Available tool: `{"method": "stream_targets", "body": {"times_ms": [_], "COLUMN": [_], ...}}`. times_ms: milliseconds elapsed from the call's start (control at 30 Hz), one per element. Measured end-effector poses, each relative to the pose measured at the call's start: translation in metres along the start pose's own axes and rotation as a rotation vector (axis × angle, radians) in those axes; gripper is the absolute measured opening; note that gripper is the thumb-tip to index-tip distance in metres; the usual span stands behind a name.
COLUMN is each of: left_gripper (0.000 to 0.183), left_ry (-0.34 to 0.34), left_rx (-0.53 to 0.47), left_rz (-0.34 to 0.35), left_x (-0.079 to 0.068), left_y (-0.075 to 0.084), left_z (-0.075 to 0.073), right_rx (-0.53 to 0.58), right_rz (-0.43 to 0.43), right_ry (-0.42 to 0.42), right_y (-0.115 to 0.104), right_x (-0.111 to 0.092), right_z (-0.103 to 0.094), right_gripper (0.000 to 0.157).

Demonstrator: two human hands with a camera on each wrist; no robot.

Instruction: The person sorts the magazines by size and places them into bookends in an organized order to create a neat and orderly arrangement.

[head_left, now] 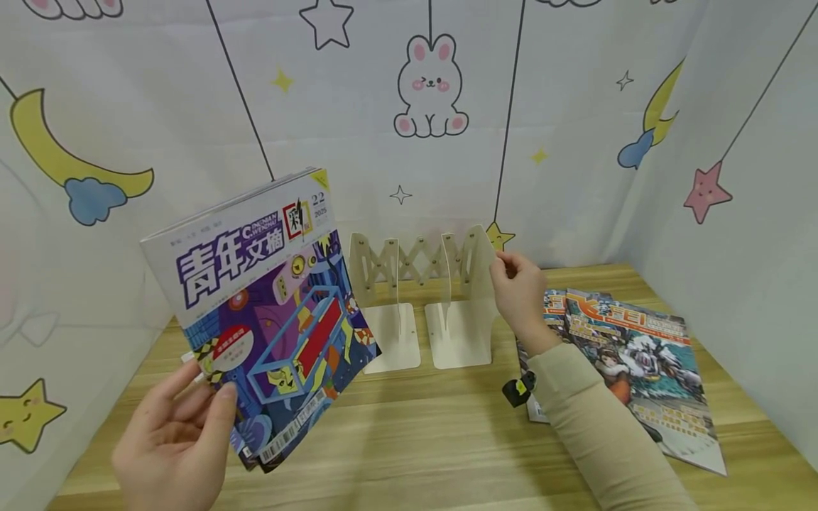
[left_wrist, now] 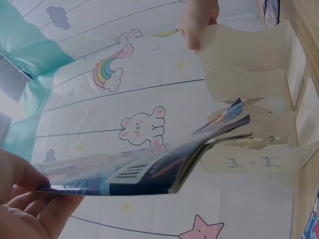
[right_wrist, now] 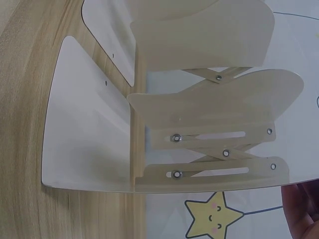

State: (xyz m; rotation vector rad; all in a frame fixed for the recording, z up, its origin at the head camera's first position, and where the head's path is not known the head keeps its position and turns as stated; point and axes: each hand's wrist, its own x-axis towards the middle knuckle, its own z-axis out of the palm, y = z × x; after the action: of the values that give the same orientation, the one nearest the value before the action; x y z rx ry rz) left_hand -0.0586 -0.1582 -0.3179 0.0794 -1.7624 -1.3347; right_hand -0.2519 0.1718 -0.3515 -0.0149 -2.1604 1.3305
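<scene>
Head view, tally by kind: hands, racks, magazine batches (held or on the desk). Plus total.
Hands: 2 (left hand, right hand)
Expandable rack: 1
Magazine batches: 2 (held bundle, overlapping pile on the desk; copies in each can't be told)
Total: 5

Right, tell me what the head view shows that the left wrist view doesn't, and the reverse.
Head view only: the right sleeve, the black object beside it, and the readable title on the held magazine.
Left wrist view only: the rainbow drawing, the teal cloth, and lettering on the bookend.
Both: that magazine with the left fingers gripping it, the right fingers at the bookend's edge, and the wooden table.
</scene>
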Motion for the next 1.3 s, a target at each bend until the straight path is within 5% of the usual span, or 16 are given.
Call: {"method": "stream_targets", "body": {"times_ms": [300,533,967,1300], "left_gripper": [0.04,0.039,0.041,0.043], "left_ry": [0.038,-0.036,-0.133,-0.186], "left_rx": [0.019,-0.284,-0.138,-0.105], "left_rz": [0.038,0.061,0.117,0.279], "left_x": [-0.002,-0.004,-0.012,-0.012], "left_y": [-0.002,-0.006,-0.012,-0.024], "left_z": [0.001,0.007,0.019,0.026], "right_rx": [0.042,0.043,0.054,0.06], "right_rz": [-0.008,-0.002,0.013,0.01], "right_ry": [-0.045,-0.051,-0.057,-0.056], "right_y": [0.006,0.006,0.007,0.008], "right_x": [0.008,0.008,0.007,0.007], "right_z": [0.026,0.026,0.026,0.027], "right_gripper": [0.029,0.029,0.029,0.03]}}
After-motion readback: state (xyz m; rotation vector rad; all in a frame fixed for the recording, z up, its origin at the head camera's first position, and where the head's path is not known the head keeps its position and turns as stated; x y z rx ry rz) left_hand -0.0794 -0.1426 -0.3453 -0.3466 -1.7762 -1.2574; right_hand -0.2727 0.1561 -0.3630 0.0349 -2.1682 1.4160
